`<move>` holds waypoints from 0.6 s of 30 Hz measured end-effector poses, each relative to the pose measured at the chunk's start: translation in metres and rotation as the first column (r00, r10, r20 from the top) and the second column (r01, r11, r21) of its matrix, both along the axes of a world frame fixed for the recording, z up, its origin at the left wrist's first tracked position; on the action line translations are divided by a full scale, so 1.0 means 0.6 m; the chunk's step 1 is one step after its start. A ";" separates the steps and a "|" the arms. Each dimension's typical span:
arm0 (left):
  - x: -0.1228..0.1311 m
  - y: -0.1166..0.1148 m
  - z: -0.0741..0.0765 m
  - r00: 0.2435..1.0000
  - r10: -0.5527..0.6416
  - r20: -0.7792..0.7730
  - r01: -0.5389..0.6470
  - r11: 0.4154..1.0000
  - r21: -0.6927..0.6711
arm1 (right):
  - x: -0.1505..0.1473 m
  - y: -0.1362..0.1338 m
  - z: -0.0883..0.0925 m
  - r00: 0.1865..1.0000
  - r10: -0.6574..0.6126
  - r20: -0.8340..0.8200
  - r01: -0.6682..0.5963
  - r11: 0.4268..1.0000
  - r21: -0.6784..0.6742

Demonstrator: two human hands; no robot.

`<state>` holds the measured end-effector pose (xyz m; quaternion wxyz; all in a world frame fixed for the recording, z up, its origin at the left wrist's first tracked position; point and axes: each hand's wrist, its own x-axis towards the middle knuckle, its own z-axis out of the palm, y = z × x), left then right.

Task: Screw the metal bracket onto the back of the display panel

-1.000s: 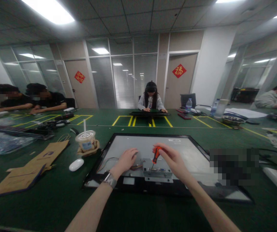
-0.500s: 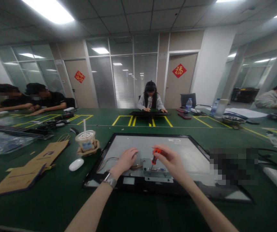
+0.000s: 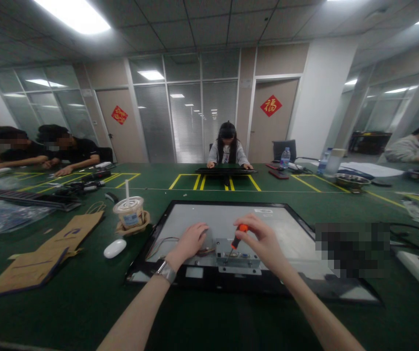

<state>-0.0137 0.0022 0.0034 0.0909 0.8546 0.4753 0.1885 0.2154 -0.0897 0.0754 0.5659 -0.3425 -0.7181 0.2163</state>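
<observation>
Display panel (image 3: 291, 231) with a black border lies flat on the green table (image 3: 73, 317), grey side up, directly in front of the person. Off to its left lie a brown paper bag (image 3: 57, 247) and a white mouse (image 3: 114, 248), with a drink cup (image 3: 131, 218) standing just behind the mouse, near the panel's edge. Next comes the left hand (image 3: 191, 240), palm down over the panel, a watch (image 3: 166, 271) on its wrist; its fingers are lightly bent, and whether they press or grip something underneath cannot be told. Thin wires (image 3: 205, 252) show between that hand and a metal bracket (image 3: 240, 269) at the panel's near side. Over the bracket tilts an orange-and-black screwdriver (image 3: 236, 242), its shaft slanting down and leftward. Its handle is pinched between the thumb and fingers of the right hand (image 3: 264, 241). The step in hand looks like working a screw on the bracket, though the tip is too small to show whether it is seated. The next move seems to call for lining the shaft up squarely, firm pressure and small finger turns, with the left hand steadying the panel.
</observation>
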 end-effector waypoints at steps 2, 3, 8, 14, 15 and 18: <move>0.001 0.001 -0.001 1.000 0.000 -0.001 0.000 1.000 0.003 | -0.001 -0.004 0.004 0.998 0.064 -0.026 -0.065 0.998 -0.025; 0.000 0.001 -0.002 1.000 -0.004 0.001 0.004 1.000 0.006 | -0.002 -0.006 0.006 0.994 0.101 -0.039 -0.103 0.994 -0.047; -0.003 0.005 -0.010 1.000 -0.014 0.017 0.014 1.000 0.022 | -0.006 -0.007 0.006 0.979 0.160 -0.126 -0.176 0.977 -0.122; -0.003 0.005 -0.011 1.000 -0.008 0.022 0.008 1.000 0.020 | -0.009 -0.008 0.004 0.982 0.133 -0.132 -0.147 0.984 -0.104; -0.003 0.005 -0.011 1.000 -0.009 0.024 0.009 1.000 0.021 | -0.008 -0.009 0.005 0.984 0.149 -0.101 -0.160 0.981 -0.111; -0.005 0.005 -0.013 0.999 -0.021 0.031 0.020 0.999 0.029 | -0.006 -0.008 0.006 0.993 0.099 -0.063 -0.105 0.990 -0.090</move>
